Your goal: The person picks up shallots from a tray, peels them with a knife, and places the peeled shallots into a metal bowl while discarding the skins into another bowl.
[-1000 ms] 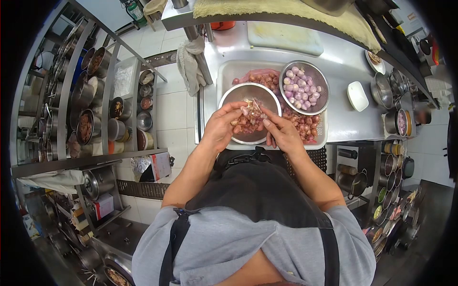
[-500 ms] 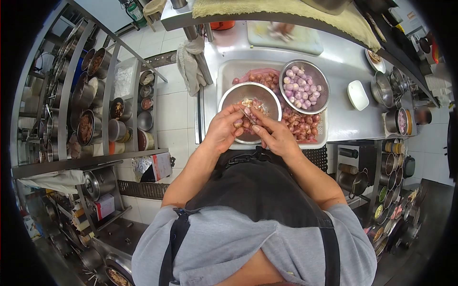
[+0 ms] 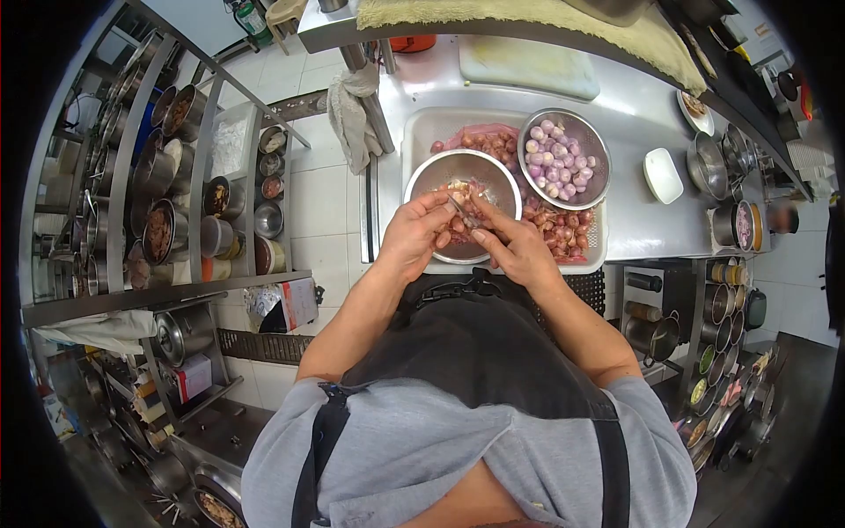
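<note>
My left hand (image 3: 415, 236) is closed over the near side of a steel bowl (image 3: 506, 185), its fingertips pinching a shallot that is mostly hidden. From the right, my right hand (image 3: 518, 250) grips a small knife (image 3: 464, 214), with the blade up against the left fingertips. Skins and shallots lie in the bowl below both hands. The bowl rests in a white perforated tray (image 3: 418, 132) of unpeeled shallots (image 3: 562, 231). A colander (image 3: 601, 167) of peeled purple shallots (image 3: 556, 158) stands to the right of the bowl.
A white cutting board (image 3: 528, 69) lies at the back of the steel counter (image 3: 629, 224). Overhead, a shelf edge (image 3: 528, 33) carries a yellow towel (image 3: 493, 13). A white dish (image 3: 662, 176) sits at right. Racks of pots (image 3: 158, 233) stand at left.
Another person's blurred hand has left the cutting board. My hands stay over the bowl, with small shifts of the fingers and knife; the shallot shows less now.
</note>
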